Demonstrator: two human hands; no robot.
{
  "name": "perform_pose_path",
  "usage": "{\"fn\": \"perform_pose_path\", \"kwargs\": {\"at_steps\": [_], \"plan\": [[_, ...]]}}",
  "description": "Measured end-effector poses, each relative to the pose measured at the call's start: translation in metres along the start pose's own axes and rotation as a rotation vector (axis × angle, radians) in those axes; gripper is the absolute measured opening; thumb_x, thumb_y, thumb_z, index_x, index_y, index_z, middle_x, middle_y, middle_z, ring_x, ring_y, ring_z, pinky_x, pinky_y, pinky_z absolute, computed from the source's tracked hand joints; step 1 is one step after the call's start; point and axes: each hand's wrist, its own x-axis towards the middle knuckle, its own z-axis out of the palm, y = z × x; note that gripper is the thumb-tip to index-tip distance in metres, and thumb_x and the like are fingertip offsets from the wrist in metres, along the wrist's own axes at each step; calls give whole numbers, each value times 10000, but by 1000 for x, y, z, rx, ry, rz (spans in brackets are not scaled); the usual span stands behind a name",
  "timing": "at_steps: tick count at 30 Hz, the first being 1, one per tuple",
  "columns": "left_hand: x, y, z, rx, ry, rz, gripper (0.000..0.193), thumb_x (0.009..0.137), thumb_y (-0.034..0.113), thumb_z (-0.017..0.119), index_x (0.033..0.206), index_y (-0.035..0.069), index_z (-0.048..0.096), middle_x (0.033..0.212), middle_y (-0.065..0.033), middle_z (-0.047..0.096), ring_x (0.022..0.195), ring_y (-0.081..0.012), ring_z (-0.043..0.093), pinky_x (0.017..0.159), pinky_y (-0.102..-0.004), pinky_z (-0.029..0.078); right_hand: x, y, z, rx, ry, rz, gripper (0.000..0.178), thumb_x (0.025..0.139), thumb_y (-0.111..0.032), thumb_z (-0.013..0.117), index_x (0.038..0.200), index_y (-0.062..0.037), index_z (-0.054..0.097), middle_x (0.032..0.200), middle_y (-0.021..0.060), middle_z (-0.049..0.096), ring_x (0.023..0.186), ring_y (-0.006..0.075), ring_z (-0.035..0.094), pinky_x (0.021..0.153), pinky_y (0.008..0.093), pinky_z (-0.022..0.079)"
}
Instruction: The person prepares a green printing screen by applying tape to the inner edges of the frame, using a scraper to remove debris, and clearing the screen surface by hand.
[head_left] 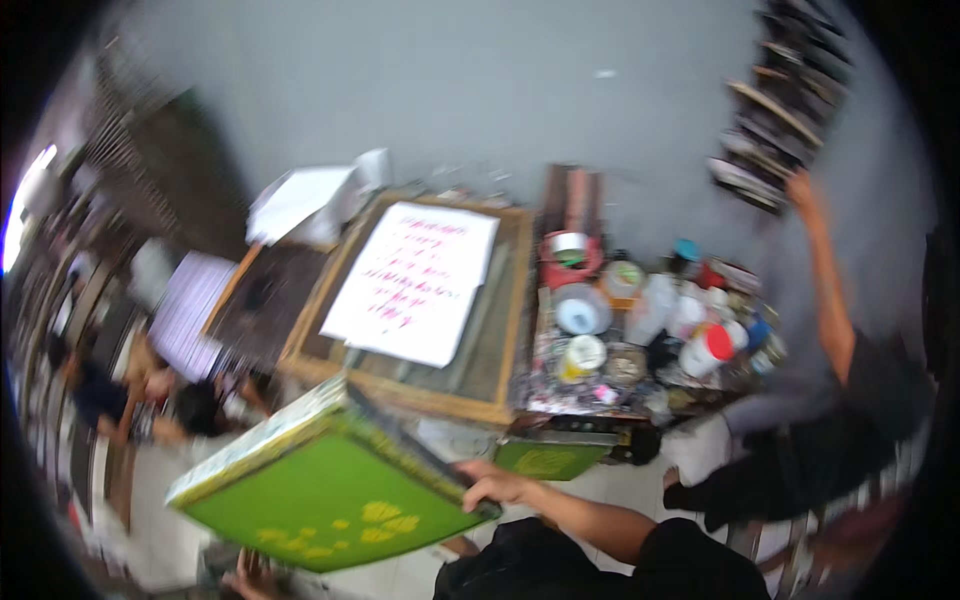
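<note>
Grips the green frame (pixel 320 495) by its corner with the right hand (pixel 492 486); cannot tell the opening of the left hand (pixel 252 579) below.

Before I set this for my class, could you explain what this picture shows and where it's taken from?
There is no machine: a person works bare-handed, filmed from their head, looking down through a wide lens that bends straight edges. The right hand grips a green frame; the left hand is near its lower edge, its hold unclear. Beyond, a white paper with red marks lies on a wooden frame, with tubs to its right. At far right, another person's hand is raised.
</note>
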Motion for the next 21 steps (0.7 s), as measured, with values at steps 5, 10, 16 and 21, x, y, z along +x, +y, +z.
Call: {"fn": "perform_pose_path", "kwargs": {"at_steps": [5,10,16,21], "plan": [[102,28,49,541,420,238,660,1090,511,285,1532,43,424,1542,-197,470,1325,-384,518,1044,-530,488,-9,-13,20,-85,208,-221,544,640,-50,686,1170,52,619,823,43,610,751,130,566,664,286,450],[89,114,291,926,204,855,599,1093,410,379,1509,-18,431,1490,-224,501,1331,-365,502,1155,-515,365,-36,-21,19,-151,308,-119,572,612,-80,704,1162,41,604,860,62,626,784,164,572,690,326,460],[89,130,375,969,-749,305,755,862,303,762,1498,20,470,1567,-140,451,1452,-281,399,1166,-420,358,-38,-2,-13,-250,315,-55,594,618,-97,711,1183,47,595,906,114,639,828,186,586,722,341,471],[80,109,446,1448,-891,196,890,690,316,913,1450,70,521,1323,-210,657,1105,-313,685,903,-404,548,-22,91,-51,-279,462,-210,576,675,-134,721,1226,7,628,991,134,672,883,211,618,789,358,497]]}}
